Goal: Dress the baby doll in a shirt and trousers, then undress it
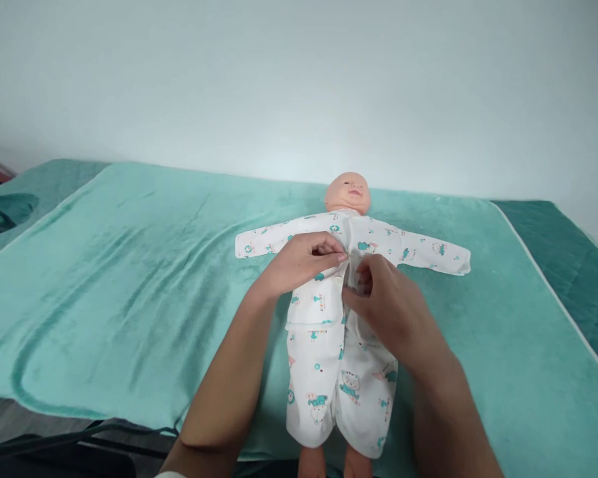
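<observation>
The left hand's (303,262) fingers (331,249) are pressed together against the thumb, pinching the front edge of the shirt (383,242) at the doll's (347,192) chest. Just beside them, almost touching, the right hand's (383,302) fingers (363,275) curl in on the other edge of the same opening. They seem to pinch it too, though the back of the hand hides the fingertips and whatever fastening lies between them. The shirt lies directly under both sets of fingers, white with small teal prints. Its sleeves spread flat to either side of them and its collar is just beyond them, below the doll's head. Nearer the person than the fingers, the matching pants (323,378) run down between the two forearms. The right wrist covers part of one leg. The doll's bare feet are cut off by the bottom edge. All of this rests on a teal blanket (129,279), which spreads wide around the hands. A darker quilt (553,252) shows beyond the blanket, far to the right of the fingers. A dark teal cloth (4,209) lies well off to their left. A black cable (80,431) runs below the blanket's near edge. A pale wall (299,79) stands behind.
</observation>
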